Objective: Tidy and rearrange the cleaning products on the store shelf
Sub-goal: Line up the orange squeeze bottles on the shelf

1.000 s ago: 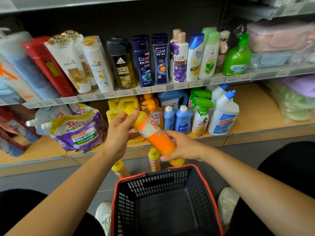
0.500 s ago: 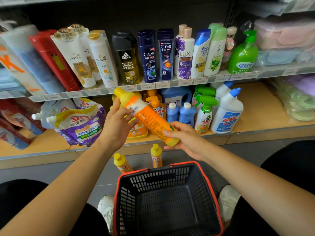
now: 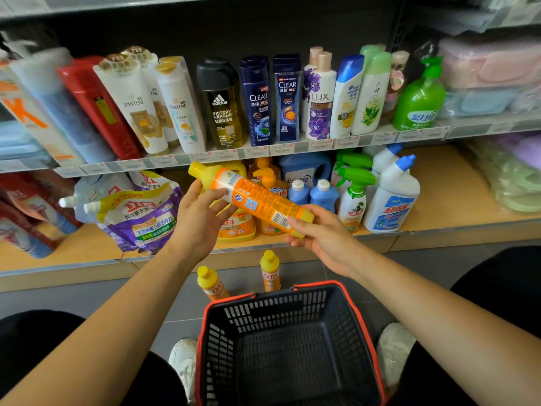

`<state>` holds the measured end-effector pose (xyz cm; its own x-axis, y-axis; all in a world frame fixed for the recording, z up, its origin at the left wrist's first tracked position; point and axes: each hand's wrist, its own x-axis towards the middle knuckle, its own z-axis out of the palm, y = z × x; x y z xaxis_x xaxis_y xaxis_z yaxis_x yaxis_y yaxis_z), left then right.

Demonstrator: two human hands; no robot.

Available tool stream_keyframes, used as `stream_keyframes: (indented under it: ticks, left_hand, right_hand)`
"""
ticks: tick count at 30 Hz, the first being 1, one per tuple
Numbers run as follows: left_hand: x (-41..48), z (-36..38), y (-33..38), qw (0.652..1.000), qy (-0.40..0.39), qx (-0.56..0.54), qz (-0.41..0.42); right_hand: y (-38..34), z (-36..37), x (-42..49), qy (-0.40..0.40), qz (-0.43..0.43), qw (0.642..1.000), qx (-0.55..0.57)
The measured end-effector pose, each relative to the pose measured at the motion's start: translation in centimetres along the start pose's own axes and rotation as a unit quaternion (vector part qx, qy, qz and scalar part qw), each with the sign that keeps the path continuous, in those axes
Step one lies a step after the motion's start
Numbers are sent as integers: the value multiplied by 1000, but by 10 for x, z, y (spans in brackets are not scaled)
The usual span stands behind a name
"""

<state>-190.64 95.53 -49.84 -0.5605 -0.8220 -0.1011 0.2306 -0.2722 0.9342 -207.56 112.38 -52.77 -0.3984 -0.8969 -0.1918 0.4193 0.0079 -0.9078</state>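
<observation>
Both your left hand (image 3: 202,221) and right hand (image 3: 325,238): fingers (image 3: 298,222) clamped on orange-yellow plastic bottle (image 3: 254,200), cap (image 3: 195,169) at ten o'clock.

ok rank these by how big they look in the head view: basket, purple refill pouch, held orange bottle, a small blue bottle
1. basket
2. purple refill pouch
3. orange bottle, long but slim; it is nearer the camera than the pouch, so real sizes may differ
4. small blue bottle

Left hand (image 3: 199,221), right hand (image 3: 322,238): both in curled grip.
</observation>
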Motion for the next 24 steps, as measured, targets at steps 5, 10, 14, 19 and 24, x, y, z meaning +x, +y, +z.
stream_keyframes:
  ticks: [5,10,14,19,24]
  left_hand:
    - [-2,4,-7,997,68,-22,-31]
    - [2,0,-7,995,48,-53,-62]
    - [2,1,-6,997,42,-43,-56]
    - [-1,0,-6,997,66,-17,-32]
    - [-1,1,-4,999,31,-13,-15]
  right_hand:
    - [2,-4,1,65,-83,989,-108]
    - [3,-9,1,74,-149,967,-194]
    - [2,-12,3,85,-159,962,-206]
    - [-1,-11,4,77,-167,964,-192]
    - [0,-9,4,65,-174,967,-172]
